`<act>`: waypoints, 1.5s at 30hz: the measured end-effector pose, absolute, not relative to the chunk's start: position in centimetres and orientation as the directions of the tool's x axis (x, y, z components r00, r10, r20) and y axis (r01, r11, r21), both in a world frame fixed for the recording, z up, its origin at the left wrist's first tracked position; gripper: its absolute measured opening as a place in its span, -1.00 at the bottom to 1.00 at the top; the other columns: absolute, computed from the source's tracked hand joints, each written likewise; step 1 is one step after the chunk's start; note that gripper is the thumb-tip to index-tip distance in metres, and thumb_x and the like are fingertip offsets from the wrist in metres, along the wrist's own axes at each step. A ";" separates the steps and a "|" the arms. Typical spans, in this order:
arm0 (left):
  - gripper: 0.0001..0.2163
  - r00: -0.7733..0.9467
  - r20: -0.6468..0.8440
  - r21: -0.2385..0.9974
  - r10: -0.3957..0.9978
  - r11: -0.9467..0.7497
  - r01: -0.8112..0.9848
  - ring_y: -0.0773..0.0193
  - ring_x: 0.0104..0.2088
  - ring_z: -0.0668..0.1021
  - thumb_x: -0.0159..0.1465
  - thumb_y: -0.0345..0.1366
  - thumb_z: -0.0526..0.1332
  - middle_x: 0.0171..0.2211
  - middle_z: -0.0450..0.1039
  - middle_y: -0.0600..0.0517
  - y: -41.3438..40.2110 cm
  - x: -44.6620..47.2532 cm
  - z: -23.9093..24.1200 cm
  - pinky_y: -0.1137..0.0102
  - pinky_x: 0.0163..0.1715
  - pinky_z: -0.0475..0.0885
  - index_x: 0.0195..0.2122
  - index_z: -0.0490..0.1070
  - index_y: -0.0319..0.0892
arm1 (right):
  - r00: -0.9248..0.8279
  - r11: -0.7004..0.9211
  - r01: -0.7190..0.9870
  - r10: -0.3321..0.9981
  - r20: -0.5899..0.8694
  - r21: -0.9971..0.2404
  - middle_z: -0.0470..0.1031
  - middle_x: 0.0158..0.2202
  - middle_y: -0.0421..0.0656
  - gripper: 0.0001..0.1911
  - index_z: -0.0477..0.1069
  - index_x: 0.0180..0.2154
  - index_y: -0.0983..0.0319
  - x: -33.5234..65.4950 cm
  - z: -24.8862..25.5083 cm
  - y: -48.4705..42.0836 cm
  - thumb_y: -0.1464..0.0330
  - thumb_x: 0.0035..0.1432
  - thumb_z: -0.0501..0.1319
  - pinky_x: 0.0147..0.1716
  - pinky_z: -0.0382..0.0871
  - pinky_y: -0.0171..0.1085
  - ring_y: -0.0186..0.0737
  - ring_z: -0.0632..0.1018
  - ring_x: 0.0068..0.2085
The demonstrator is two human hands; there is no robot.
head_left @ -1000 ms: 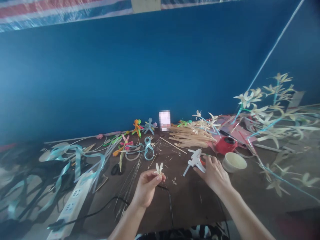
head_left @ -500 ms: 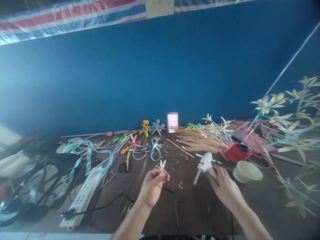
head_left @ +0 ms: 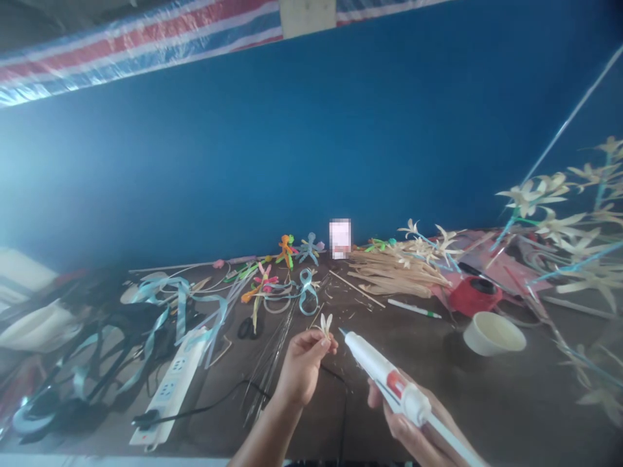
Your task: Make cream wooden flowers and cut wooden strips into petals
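Between the thumb and fingers of my left hand (head_left: 306, 363) is a small cream flower (head_left: 326, 322), its narrow petals pointing up. My right hand (head_left: 413, 421) is wrapped round a white glue gun (head_left: 374, 360) with a red label and a glue stick coming out of its rear. The gun's blue-tipped nozzle points up and left, just right of the flower and apart from it. Part of my right palm is hidden behind the gun. A white pen with a green band (head_left: 413, 309) lies beyond the gun.
At left lie a power strip (head_left: 170, 395) with a black plug and curled light-blue ribbon (head_left: 182, 305). Bundled dry strips (head_left: 399, 272) rest at the back. To the right stand a cream cup (head_left: 494, 334), a red round object (head_left: 474, 295) and flowered stems (head_left: 530, 198).
My right hand has lifted the glue gun off the table and swung it left, bringing its nozzle near the flower. My left hand still pinches the flower. The view has shifted slightly.
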State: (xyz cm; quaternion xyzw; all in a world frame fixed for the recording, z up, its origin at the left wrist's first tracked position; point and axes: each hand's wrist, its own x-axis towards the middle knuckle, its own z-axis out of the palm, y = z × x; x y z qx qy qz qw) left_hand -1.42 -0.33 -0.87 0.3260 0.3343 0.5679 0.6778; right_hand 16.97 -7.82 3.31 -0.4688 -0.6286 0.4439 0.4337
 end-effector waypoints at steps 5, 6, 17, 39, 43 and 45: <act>-0.95 0.110 -0.099 0.835 0.989 0.143 -0.531 0.41 -0.50 0.44 0.02 -0.49 0.23 -0.53 0.45 0.05 -0.6 -1.6 -0.5 0.48 -0.42 0.28 -0.51 0.43 -0.23 | -0.199 0.192 0.279 0.970 0.139 -0.941 0.39 -0.51 -0.16 -0.56 0.38 -0.40 0.21 16.5 4.6 -7.8 0.01 0.05 -0.05 -0.59 0.30 -0.41 -0.38 0.33 -0.62; -0.95 0.106 -0.101 0.836 0.989 0.142 -0.530 0.42 -0.51 0.44 0.01 -0.49 0.23 -0.54 0.44 0.06 -0.6 -1.5 -0.4 0.49 -0.43 0.28 -0.52 0.43 -0.23 | -0.201 0.194 0.273 0.969 0.141 -0.942 0.39 -0.51 -0.16 -0.56 0.38 -0.39 0.21 16.5 4.7 -7.8 0.01 0.05 -0.04 -0.60 0.29 -0.41 -0.38 0.32 -0.62; -0.94 0.090 -0.117 0.843 0.989 0.147 -0.518 0.47 -0.55 0.40 -0.01 -0.50 0.25 -0.59 0.42 0.10 -0.7 -1.1 0.0 0.53 -0.45 0.27 -0.54 0.44 -0.23 | -0.207 0.160 0.221 0.972 0.114 -0.962 0.37 -0.54 -0.17 -0.57 0.37 -0.36 0.25 16.6 4.4 -7.9 0.04 0.05 -0.02 -0.62 0.27 -0.43 -0.40 0.30 -0.62; -0.96 0.073 -0.134 0.866 0.988 0.153 -0.476 0.44 -0.56 0.40 -0.04 -0.47 0.27 -0.61 0.42 0.08 -0.8 -1.2 0.0 0.49 -0.44 0.26 -0.56 0.44 -0.25 | -0.205 0.255 0.316 0.959 0.196 -0.914 0.43 -0.47 -0.15 -0.69 0.37 -0.33 0.21 16.5 5.4 -8.0 0.14 0.09 0.00 -0.55 0.30 -0.41 -0.35 0.38 -0.58; -0.95 0.052 -0.147 0.864 0.988 0.153 -0.480 0.43 -0.57 0.40 -0.06 -0.46 0.29 -0.61 0.41 0.09 -0.8 -1.1 0.1 0.49 -0.44 0.27 -0.56 0.43 -0.24 | -0.201 0.291 0.326 0.951 0.235 -0.899 0.42 -0.49 -0.14 -0.68 0.38 -0.33 0.21 16.5 5.6 -8.0 0.13 0.07 0.02 -0.54 0.32 -0.41 -0.32 0.39 -0.56; -0.96 0.057 -0.139 0.863 0.989 0.149 -0.482 0.44 -0.56 0.40 -0.06 -0.46 0.29 -0.62 0.41 0.10 -0.8 -1.1 0.2 0.49 -0.44 0.26 -0.56 0.44 -0.23 | -0.200 0.300 0.325 0.949 0.244 -0.897 0.43 -0.49 -0.14 -0.68 0.38 -0.32 0.21 16.5 5.7 -8.0 0.13 0.07 0.03 -0.54 0.32 -0.41 -0.33 0.38 -0.57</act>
